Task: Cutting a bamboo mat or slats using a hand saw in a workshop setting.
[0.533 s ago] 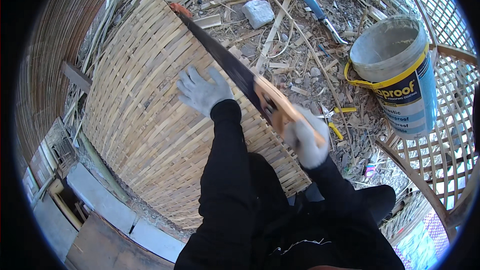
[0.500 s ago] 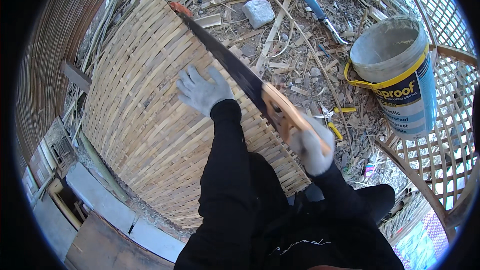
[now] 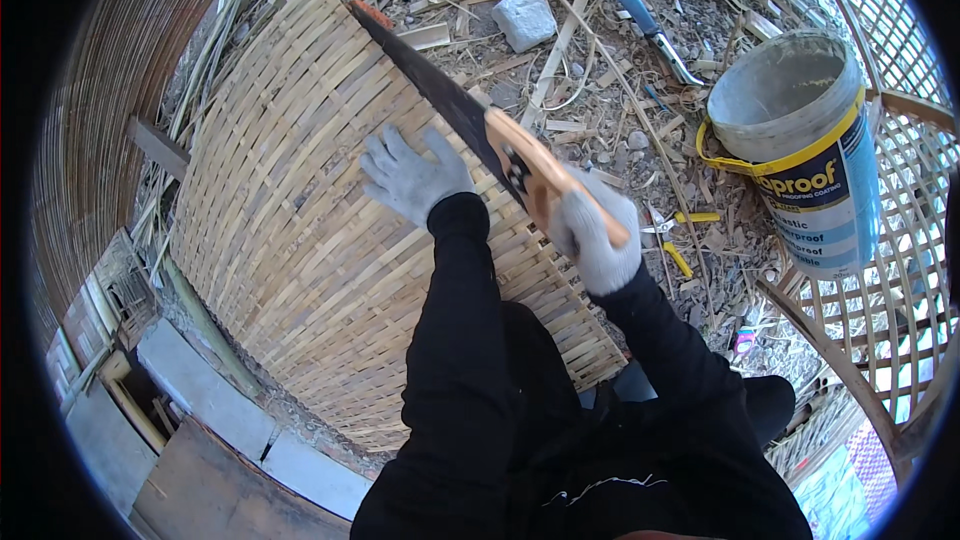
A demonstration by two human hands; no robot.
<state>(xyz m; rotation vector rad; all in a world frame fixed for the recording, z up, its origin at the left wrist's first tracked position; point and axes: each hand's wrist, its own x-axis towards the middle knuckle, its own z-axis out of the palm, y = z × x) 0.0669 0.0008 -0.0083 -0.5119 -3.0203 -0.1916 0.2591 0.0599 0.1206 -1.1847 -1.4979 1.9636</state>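
A large woven bamboo panel (image 3: 290,210) lies before me, its right edge running diagonally from the far side toward my knee. Pressed flat on it with gloved fingers spread is my left hand (image 3: 418,178). My right hand (image 3: 603,235), also gloved, is wrapped round the wooden handle of a handsaw (image 3: 440,85). The dark blade lies along the panel's right edge, its tip pointing far left. The blade hides part of that edge, so I cannot tell how deep the teeth sit.
Right of the saw lie yellow-handled pliers (image 3: 680,232), a pale stone block (image 3: 524,22) and a blue-handled tool (image 3: 630,5) among bamboo scraps. A plastic bucket (image 3: 785,140) stands by a lattice screen (image 3: 900,270). Flat slabs (image 3: 205,380) border the panel at near left.
My right hand has pushed the handsaw forward and left along the panel's edge. My left hand stays pressed on the panel. The whole view has shifted slightly.
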